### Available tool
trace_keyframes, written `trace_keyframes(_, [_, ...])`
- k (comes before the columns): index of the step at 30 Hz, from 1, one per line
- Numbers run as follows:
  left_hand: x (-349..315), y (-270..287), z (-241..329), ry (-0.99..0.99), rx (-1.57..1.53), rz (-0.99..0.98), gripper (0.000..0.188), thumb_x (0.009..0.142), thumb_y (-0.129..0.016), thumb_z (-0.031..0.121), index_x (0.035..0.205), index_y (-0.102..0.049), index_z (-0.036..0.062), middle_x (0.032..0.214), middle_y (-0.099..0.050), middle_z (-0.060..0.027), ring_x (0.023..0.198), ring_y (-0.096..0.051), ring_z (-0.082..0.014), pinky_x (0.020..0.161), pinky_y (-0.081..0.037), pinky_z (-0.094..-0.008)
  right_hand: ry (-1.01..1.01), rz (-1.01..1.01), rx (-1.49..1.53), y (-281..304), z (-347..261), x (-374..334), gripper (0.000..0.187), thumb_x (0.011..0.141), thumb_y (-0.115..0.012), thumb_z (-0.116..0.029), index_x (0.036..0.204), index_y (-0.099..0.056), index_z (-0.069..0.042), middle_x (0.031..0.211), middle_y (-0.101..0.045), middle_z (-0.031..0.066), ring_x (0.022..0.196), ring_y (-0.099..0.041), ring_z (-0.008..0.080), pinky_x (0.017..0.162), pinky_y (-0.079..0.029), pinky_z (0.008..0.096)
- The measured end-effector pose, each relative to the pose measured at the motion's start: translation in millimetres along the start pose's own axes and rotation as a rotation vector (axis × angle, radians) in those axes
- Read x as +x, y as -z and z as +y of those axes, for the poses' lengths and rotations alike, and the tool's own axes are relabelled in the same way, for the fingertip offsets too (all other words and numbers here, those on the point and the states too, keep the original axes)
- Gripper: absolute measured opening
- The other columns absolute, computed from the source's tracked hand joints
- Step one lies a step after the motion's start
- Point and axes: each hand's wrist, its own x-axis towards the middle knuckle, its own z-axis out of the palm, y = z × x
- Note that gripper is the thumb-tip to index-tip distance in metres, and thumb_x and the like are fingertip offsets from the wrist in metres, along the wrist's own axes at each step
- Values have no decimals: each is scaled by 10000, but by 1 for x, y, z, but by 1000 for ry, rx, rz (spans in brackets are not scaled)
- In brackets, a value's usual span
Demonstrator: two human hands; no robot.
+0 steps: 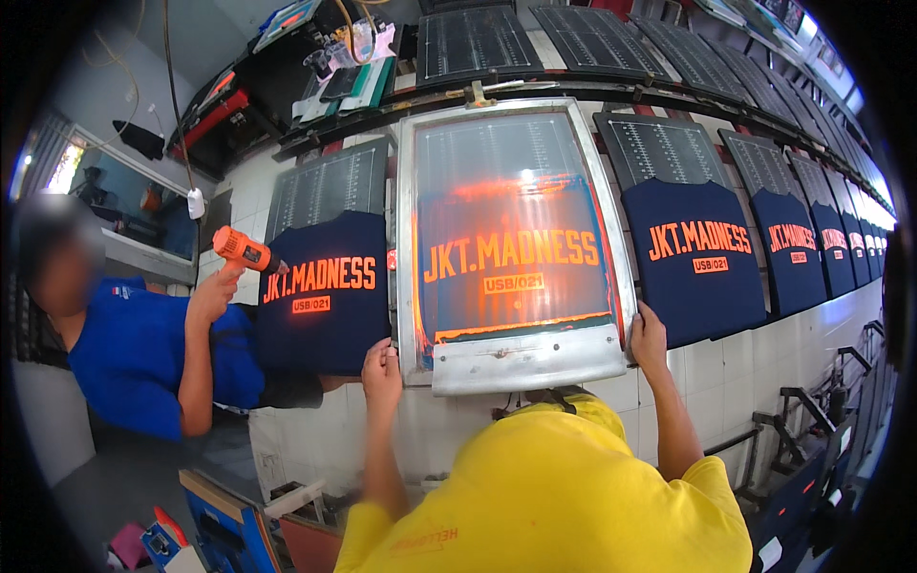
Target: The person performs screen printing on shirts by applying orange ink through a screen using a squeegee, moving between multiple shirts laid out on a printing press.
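While a broad metal plate (525,361) lies across its near end, the silver-edged printing screen (411,220) is positioned between a left navy shirt (325,344) and a right navy shirt (697,310). Left hand (382,375): fingers bent, grasping the screen's near left edge. Right hand (650,334): grasping the right edge likewise. A co-worker's hand (211,296) holds an orange heat gun (242,248), nozzle at the left shirt's print

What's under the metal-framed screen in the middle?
Through the screen, a white-marked dark board and a navy shirt show; the metal bar at its near end hides whatever lies beneath.
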Motion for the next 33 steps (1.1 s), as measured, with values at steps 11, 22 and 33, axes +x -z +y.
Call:
trace_keyframes(11, [19,-18,-28,-12,84,1,266,953,-583,186,1058,-693,-32,843,-711,-182,756,-656,-180,722,-497,-318,-188,148,315,-20,12,7,254,911,-553,-79,1072,-683,67,942,-724,202,869,-693,237,801,-509,331])
trace_keyframes(22, [21,-19,-46,23,80,-20,268,938,-594,187,1017,-687,-52,820,-699,-174,754,-655,-199,726,-499,-325,-183,147,245,-17,1,12,264,903,-554,-111,1037,-688,73,838,-707,214,731,-674,250,687,-498,354])
trace_keyframes(33, [-40,7,58,-694,492,-438,452,834,-677,204,1232,-614,-1,1332,-567,-172,1268,-488,-351,1051,-399,-436,646,-432,-332,62,-70,-38,681,721,-787,-250,1315,-521,-50,1325,-551,123,1244,-506,314,1022,-416,449])
